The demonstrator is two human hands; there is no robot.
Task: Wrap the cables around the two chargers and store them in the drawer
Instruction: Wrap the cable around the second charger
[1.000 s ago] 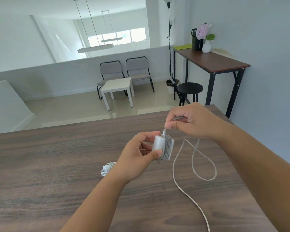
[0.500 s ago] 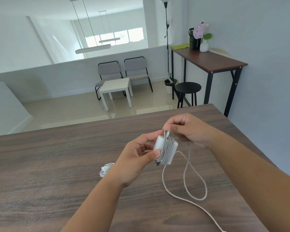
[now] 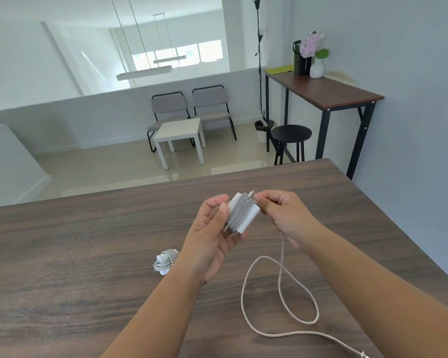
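Above the wooden surface (image 3: 88,254), the left hand (image 3: 212,239) closes its grip on the white charger (image 3: 242,213); the right hand (image 3: 282,215) pinches its cable (image 3: 282,254). A second wrapped charger (image 3: 166,260) lies beside the left wrist.

Head view, over dark wood table (image 3: 88,254). Left hand (image 3: 210,241) closed around white charger (image 3: 242,213), held above tabletop, several grey cable turns already wound across its body. Right hand (image 3: 282,215) pinching cable (image 3: 282,293) at charger's upper right edge. Loose remainder hanging from right hand, looped on table, trailing off toward lower right. Second charger (image 3: 166,260), fully wrapped, lying on table left of left wrist.
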